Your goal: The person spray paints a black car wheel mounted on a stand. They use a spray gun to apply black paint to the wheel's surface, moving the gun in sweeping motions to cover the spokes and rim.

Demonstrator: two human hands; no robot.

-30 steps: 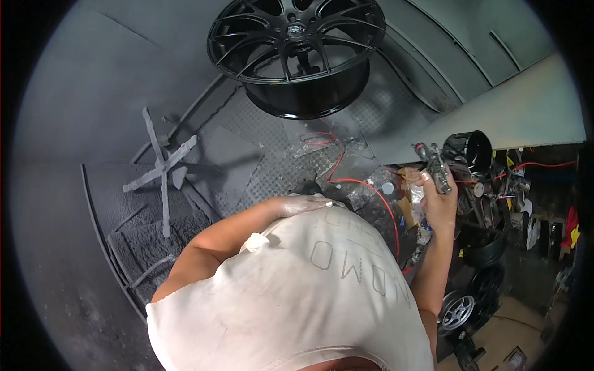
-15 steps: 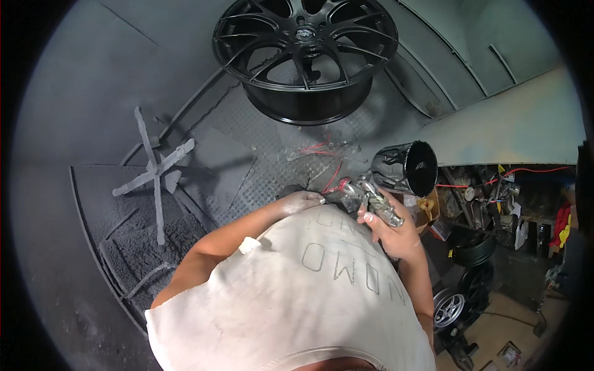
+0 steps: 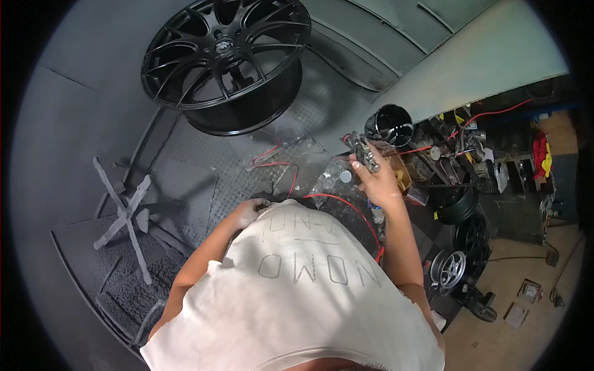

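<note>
In my right hand (image 3: 377, 176) is a metal spray gun (image 3: 364, 153), the fingers closed around it, out in front of me to the right. A round, glossy black cup (image 3: 390, 125) sits at the gun's far end, its open mouth showing a dark inside. My left hand (image 3: 249, 213), dusted with pale powder, rests at my waist beside the white shirt (image 3: 309, 297); its fingertips are partly hidden. Ahead and to the left, a large black multi-spoke wheel rim (image 3: 226, 68) stands raised above the floor, out of reach of both hands.
A grey-coated cross-shaped stand (image 3: 127, 216) is at the left. A red hose (image 3: 346, 203) curves past my right forearm; more red hose lies on the floor. Cluttered shelves (image 3: 458, 148), a silver wheel (image 3: 448, 269) and a tyre (image 3: 455, 207) are at the right.
My right hand has carried the spray gun forward, away from my body. My left hand has slid left along my waist. The view has turned, so the wheel rim appears further left.
</note>
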